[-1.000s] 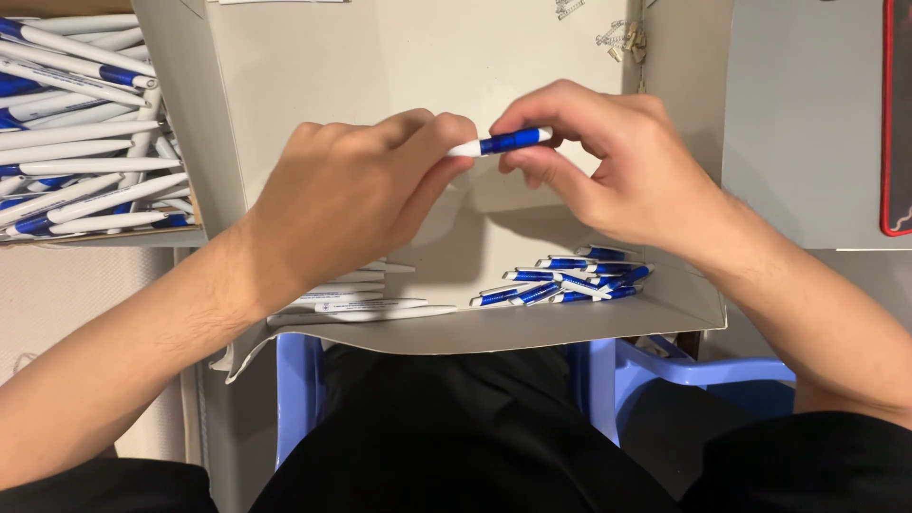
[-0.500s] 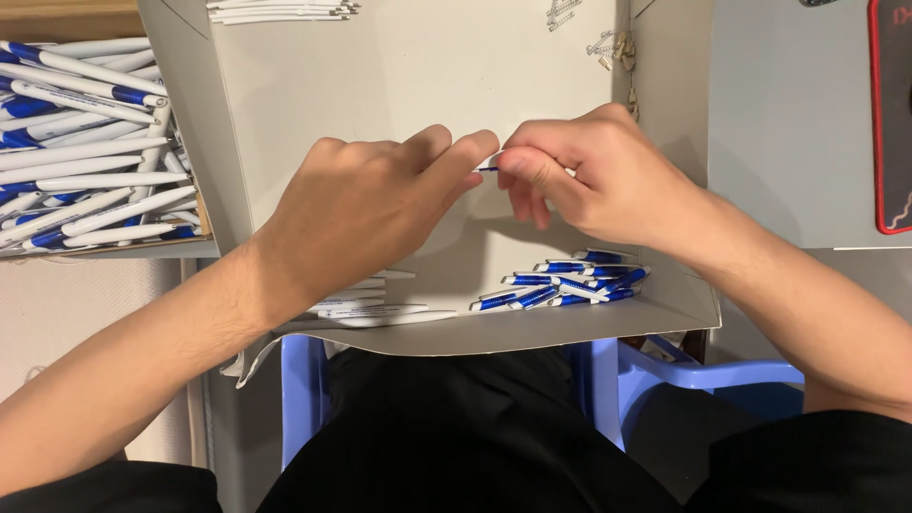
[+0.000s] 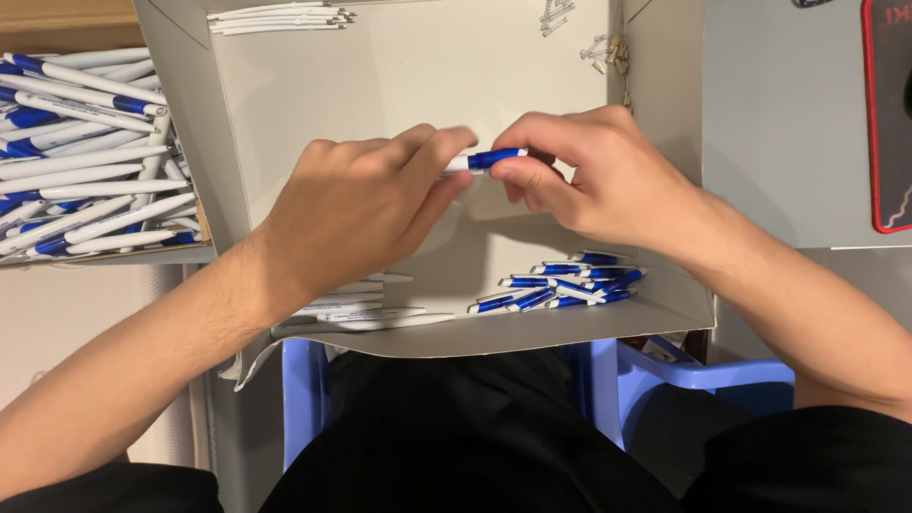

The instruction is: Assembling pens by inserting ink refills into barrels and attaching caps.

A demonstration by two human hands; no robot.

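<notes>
Both hands meet over the middle of an open grey box (image 3: 399,76) lying on the lap. The left hand (image 3: 366,199) and the right hand (image 3: 589,171) hold one pen (image 3: 484,160) between them, level, blue grip and white tip showing; the fingers of each hand are pinched narrow on its ends. On the box's near right lies a small heap of blue parts (image 3: 570,285); on its near left, partly under the left wrist, white barrels (image 3: 370,309). At the far edge lie more white barrels (image 3: 280,17), and springs (image 3: 608,47) at far right. A tray of finished pens (image 3: 85,152) sits to the left. Grey tabletop (image 3: 779,123) lies right.
</notes>
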